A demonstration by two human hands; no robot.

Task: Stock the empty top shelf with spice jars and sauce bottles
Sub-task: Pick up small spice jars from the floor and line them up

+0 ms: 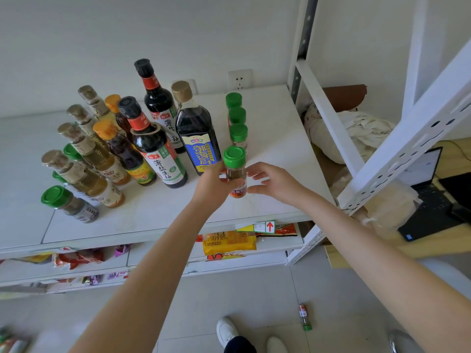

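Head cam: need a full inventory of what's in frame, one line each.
Shelf: 1, white, top level.
Right jars: 4, green caps, row at shelf right.
Front jar: 1 of those, nearest the edge.
Left jars: 3, green caps, shelf left, two partly hidden.
Floor jar: 1, green cap, on the floor.
Pale bottles: 4, brownish caps, left row.
Orange-capped bottles: 2, dark contents, beside them.
Soy bottles: 2, black caps, centre.
Blue-label bottle: 1, gold cap, centre right.
Snack packets: several, yellow and red, lower shelves.
Laptop: 1, black, far right.
Left hand: grips the front jar.
Right hand: open, beside that jar.
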